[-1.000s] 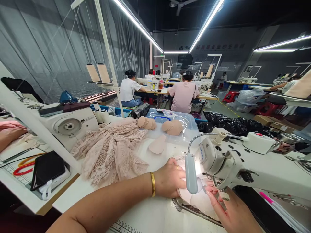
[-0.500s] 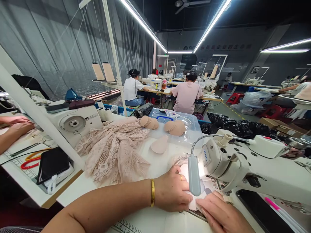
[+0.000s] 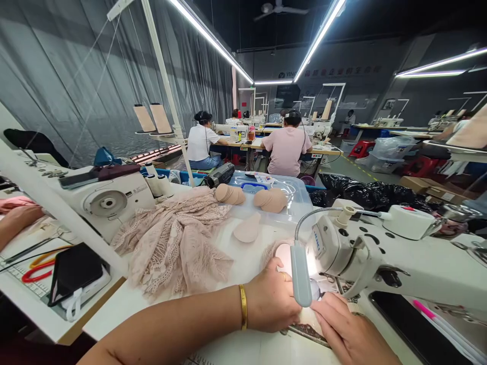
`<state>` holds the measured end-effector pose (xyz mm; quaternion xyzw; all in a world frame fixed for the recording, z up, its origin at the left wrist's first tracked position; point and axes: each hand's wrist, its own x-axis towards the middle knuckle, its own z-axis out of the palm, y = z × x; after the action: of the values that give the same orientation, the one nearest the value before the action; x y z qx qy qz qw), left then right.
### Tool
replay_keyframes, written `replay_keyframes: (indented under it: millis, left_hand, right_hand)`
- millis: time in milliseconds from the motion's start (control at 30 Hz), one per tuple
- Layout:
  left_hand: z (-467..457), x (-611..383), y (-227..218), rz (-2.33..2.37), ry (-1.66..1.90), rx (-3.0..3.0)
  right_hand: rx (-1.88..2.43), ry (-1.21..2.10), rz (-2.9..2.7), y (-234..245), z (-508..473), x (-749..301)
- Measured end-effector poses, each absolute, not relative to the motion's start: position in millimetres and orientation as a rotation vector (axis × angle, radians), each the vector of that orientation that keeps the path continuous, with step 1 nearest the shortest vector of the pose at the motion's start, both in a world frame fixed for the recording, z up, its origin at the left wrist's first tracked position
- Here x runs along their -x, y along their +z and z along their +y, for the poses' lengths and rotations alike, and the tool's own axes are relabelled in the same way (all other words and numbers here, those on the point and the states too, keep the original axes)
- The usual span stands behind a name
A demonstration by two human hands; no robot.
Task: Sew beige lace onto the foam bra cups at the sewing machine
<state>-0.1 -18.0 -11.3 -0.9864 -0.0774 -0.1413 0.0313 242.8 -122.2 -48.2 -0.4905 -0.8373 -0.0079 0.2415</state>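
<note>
My left hand (image 3: 272, 299), with a gold bangle at the wrist, is curled over beige lace fabric (image 3: 269, 253) left of the sewing machine head (image 3: 335, 243). A pale rounded pad (image 3: 283, 251) shows beyond its fingers. Close to the needle area, my right hand (image 3: 344, 322) has its fingers pressed together; what they hold is hidden. The grey lamp (image 3: 302, 276) on its bendy neck covers part of the gap between the hands. Below that gap a worn brown metal plate (image 3: 310, 332) is bare. A single beige pad (image 3: 246, 228) lies on the white table farther back.
A heap of beige lace (image 3: 178, 243) lies left of my hands. Stacked pads (image 3: 230, 194) rest on a clear plastic box (image 3: 283, 182). A black phone (image 3: 395, 324) and a pink-tipped pen (image 3: 424, 309) lie at right. Another person's hand (image 3: 23, 220) works at far left.
The pale fabric between my hands has shifted away from me, baring the metal plate. My right hand has moved slightly forward, and the whole view has swung a little.
</note>
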Motion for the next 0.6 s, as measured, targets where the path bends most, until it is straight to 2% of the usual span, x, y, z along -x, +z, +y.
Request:
replay_keyframes:
  millis: [167,300,400,600]
  left_hand:
    - [-8.2,-5.5,-8.8,-0.275,-0.452,3.101]
    - [3.0,-8.7,-9.6,-0.330,-0.541,3.090]
    - [6.5,-9.9,-11.2,-0.346,-0.560,3.076]
    - [-34.5,4.9,-3.2,-0.393,-0.378,2.867]
  right_hand:
    - [1.541,-0.172,-2.180,-67.5,-122.8,-240.5]
    - [1.603,-0.163,-2.155,-73.8,-120.7,-240.9]
    - [1.552,-0.157,-2.183,-73.8,-117.6,-242.9]
    - [1.349,-0.298,-2.152,-74.0,-111.4,-256.2]
